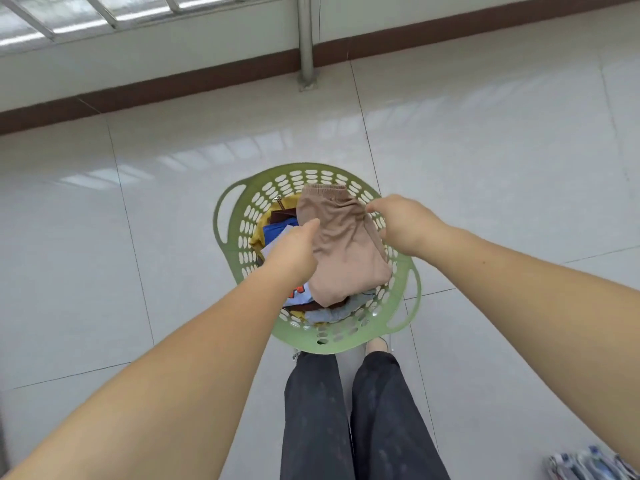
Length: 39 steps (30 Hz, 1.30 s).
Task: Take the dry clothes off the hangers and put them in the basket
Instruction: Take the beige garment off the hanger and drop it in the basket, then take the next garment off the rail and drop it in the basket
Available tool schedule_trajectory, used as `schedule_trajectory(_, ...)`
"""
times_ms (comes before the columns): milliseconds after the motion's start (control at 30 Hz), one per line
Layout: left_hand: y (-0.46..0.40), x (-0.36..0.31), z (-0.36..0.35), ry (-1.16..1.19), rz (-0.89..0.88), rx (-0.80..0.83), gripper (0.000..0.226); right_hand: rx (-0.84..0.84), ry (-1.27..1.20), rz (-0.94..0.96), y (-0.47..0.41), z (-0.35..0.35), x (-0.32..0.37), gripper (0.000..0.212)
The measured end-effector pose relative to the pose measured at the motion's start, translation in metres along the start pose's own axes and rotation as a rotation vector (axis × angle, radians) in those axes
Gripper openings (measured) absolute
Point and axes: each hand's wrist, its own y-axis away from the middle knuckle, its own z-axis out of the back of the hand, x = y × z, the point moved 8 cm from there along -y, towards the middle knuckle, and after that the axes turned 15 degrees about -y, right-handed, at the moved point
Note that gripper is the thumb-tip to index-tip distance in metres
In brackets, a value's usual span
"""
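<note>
A green perforated basket (346, 341) stands on the tiled floor just ahead of my feet. It holds several clothes, blue, yellow, brown and pale blue. A folded beige garment (341, 252) hangs over the pile inside the basket. My left hand (294, 252) grips its left edge. My right hand (401, 223) pinches its top right corner by the elastic waistband. No hanger is in view.
A metal pole (306, 39) rises from the floor by the far wall with its brown skirting. Patterned cloth (588, 465) lies at the bottom right corner. My legs in dark trousers (346, 417) stand right behind the basket.
</note>
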Motion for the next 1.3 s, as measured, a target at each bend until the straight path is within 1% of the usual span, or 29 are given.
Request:
schedule_trajectory(133, 0.036, -0.023, 0.023, 0.057, -0.041, -0.039, 0.07, -0.053, -0.1, 0.035, 0.038, 0.016, 0.021, 0.046)
schedule_trajectory(300, 0.101, -0.069, 0.086, 0.12, -0.172, -0.207, 0.056, -0.154, -0.226, 0.079, 0.104, 0.056, 0.054, 0.043)
schedule_trajectory(467, 0.159, -0.098, 0.129, 0.178, -0.221, -0.306, 0.052, -0.307, -0.331, 0.099, 0.187, 0.104, 0.078, 0.036)
schedule_trajectory(533, 0.179, -0.112, 0.142, 0.215, -0.25, -0.321, 0.052, -0.363, -0.343, 0.108, 0.215, 0.118, 0.084, 0.036)
schedule_trajectory(633, 0.213, -0.138, 0.162, 0.205, -0.311, -0.371, 0.05, -0.442, -0.352, 0.113, 0.258, 0.135, 0.088, 0.038)
schedule_trajectory(800, 0.28, -0.184, 0.195, 0.16, -0.412, -0.524, 0.047, -0.548, -0.38, 0.17, 0.328, 0.163, 0.093, 0.038)
schedule_trajectory(900, 0.323, -0.208, 0.206, 0.137, -0.443, -0.616, 0.047, -0.614, -0.386, 0.211, 0.37, 0.179, 0.093, 0.037)
schedule_trajectory(1033, 0.37, -0.24, 0.214, 0.109, -0.493, -0.694, 0.046, -0.662, -0.373, 0.273, 0.425, 0.199, 0.096, 0.03)
schedule_trajectory(1100, 0.392, -0.256, 0.221, 0.107, -0.529, -0.739, 0.044, -0.691, -0.365, 0.313, 0.448, 0.211, 0.099, 0.032)
schedule_trajectory(1167, 0.421, -0.271, 0.237, 0.113, -0.562, -0.825, 0.043, -0.758, -0.334, 0.373, 0.475, 0.233, 0.104, 0.036)
schedule_trajectory(1200, 0.427, -0.276, 0.238, 0.114, -0.585, -0.848, 0.043, -0.767, -0.324, 0.385, 0.479, 0.235, 0.103, 0.037)
schedule_trajectory(1300, 0.475, -0.291, 0.275, 0.08, -0.64, -1.002, 0.043, -0.828, -0.27, 0.492, 0.516, 0.272, 0.128, 0.038)
